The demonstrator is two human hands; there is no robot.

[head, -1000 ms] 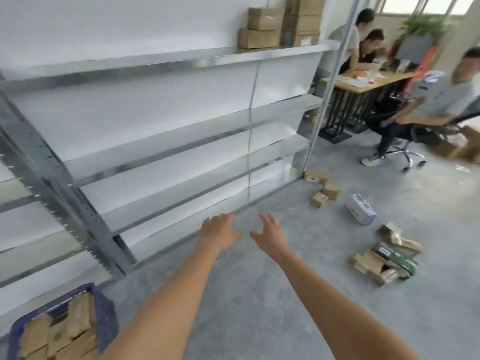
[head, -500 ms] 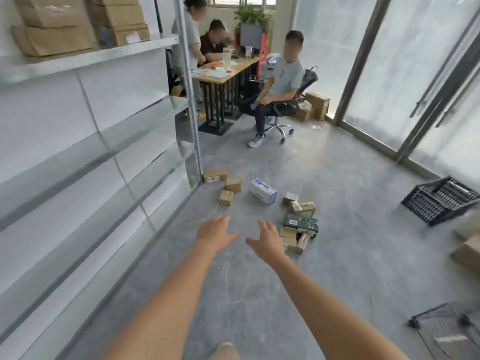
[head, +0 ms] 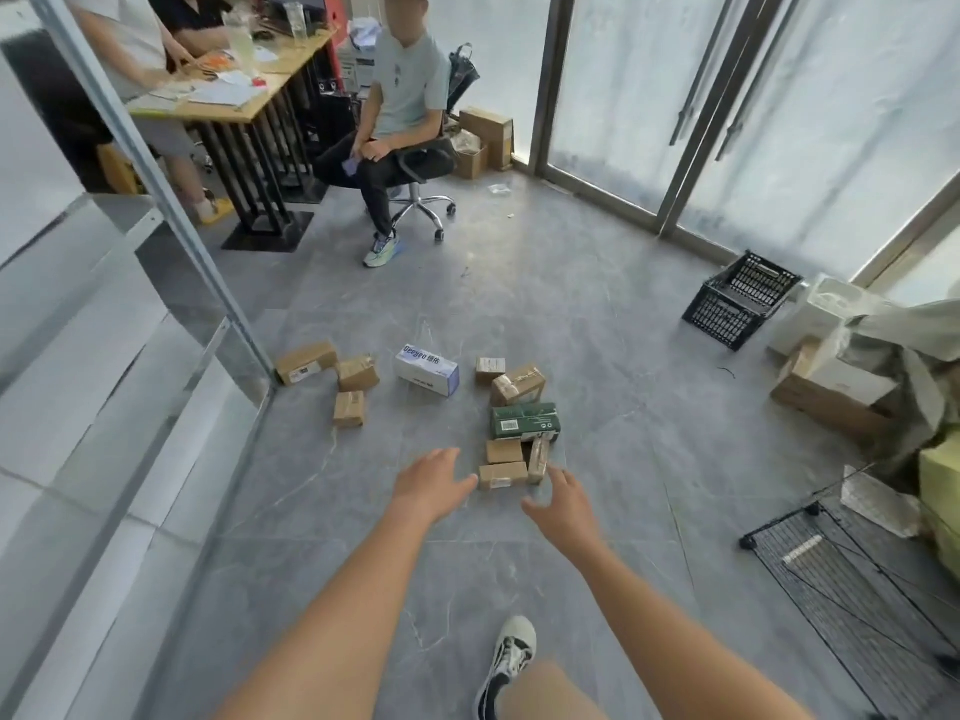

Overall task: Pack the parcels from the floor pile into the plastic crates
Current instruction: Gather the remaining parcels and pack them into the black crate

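A white-and-black laced sneaker (head: 511, 659) stood nearest on the grey, faintly veined polished floor tiles (head: 322, 537); above it two bare forearms reached forward, the left hand (head: 432, 483) and the right hand (head: 563, 504) both spread wide with relaxed fingers, holding nothing, apart from each other and hovering just short of the parcels; beside the right arm lay a flat black wire-grid panel (head: 852, 569); just beyond the fingertips sat a cluster of small brown taped cardboard parcels (head: 503, 474) on the floor, touching a dark green rectangular printed carton (head: 524, 420); further on lay a white-and-blue glossy carton (head: 427, 370) and three more plain brown cardboard boxes (head: 349, 374) near the foot of a pale grey metal shelving upright (head: 171, 200); well apart on the right a black perforated plastic crate (head: 740, 298) sat tilted near the frosted glass doors (head: 810, 122); farthest, a seated person on a black swivel chair (head: 421, 194) was beside a wooden-topped desk (head: 244, 85).
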